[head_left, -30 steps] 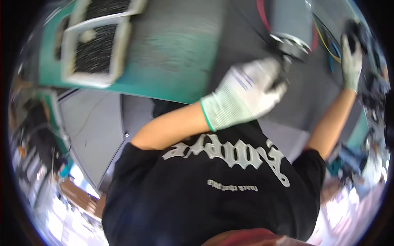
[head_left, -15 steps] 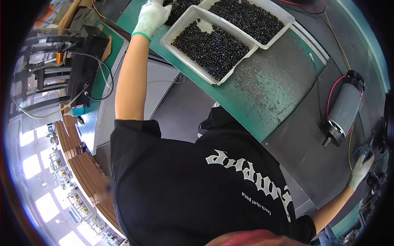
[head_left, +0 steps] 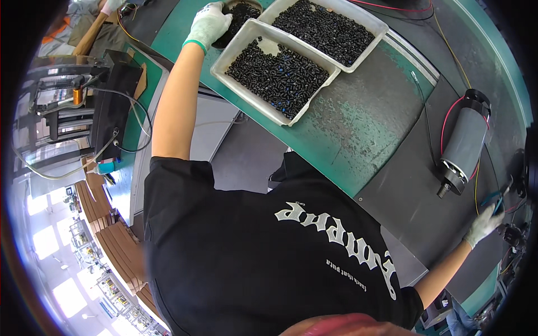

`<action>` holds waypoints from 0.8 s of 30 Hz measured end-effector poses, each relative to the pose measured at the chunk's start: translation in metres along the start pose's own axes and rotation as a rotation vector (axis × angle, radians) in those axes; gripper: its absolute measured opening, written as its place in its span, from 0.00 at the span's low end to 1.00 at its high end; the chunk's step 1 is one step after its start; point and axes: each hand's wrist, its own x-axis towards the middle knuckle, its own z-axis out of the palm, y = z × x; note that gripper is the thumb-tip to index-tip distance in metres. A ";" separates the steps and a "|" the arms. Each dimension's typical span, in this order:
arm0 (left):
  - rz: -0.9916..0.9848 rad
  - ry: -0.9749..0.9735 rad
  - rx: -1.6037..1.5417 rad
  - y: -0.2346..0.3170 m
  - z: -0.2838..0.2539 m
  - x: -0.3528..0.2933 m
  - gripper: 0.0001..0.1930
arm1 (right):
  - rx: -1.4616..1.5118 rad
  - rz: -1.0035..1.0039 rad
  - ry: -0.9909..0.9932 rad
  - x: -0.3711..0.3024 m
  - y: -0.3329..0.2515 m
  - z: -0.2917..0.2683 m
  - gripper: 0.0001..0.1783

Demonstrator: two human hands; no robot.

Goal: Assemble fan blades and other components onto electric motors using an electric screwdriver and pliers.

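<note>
One hand (head_left: 208, 25) over black screws (head_left: 238, 14)

Factory floor: green-topped workbench (head_left: 358, 129) w/ dark mat (head_left: 414, 201), grey floor (head_left: 246, 157) below, bright windows (head_left: 56, 252) at left.

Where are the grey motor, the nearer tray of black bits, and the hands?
grey motor (head_left: 464, 144), head view, middle of its body
nearer tray (head_left: 242, 91), head view, white rim
left hand (head_left: 208, 23), head view, glove back
right hand (head_left: 485, 223), head view, glove back

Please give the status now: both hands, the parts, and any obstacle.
Left gloved hand inside round bowl of small black parts. Right gloved hand holds blue-handled tool beside grey cylindrical motor. Nothing blocks either hand.
</note>
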 end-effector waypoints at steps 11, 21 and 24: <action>-0.094 -0.067 -0.339 -0.018 -0.017 -0.003 0.14 | 0.014 -0.171 -0.276 0.000 -0.056 0.013 0.36; -0.515 0.026 -1.357 0.006 -0.027 -0.019 0.08 | -0.035 -0.052 -0.301 -0.005 -0.037 0.022 0.35; -0.481 0.075 -1.431 -0.012 -0.014 -0.016 0.08 | -0.048 -0.063 -0.256 -0.008 -0.034 0.024 0.35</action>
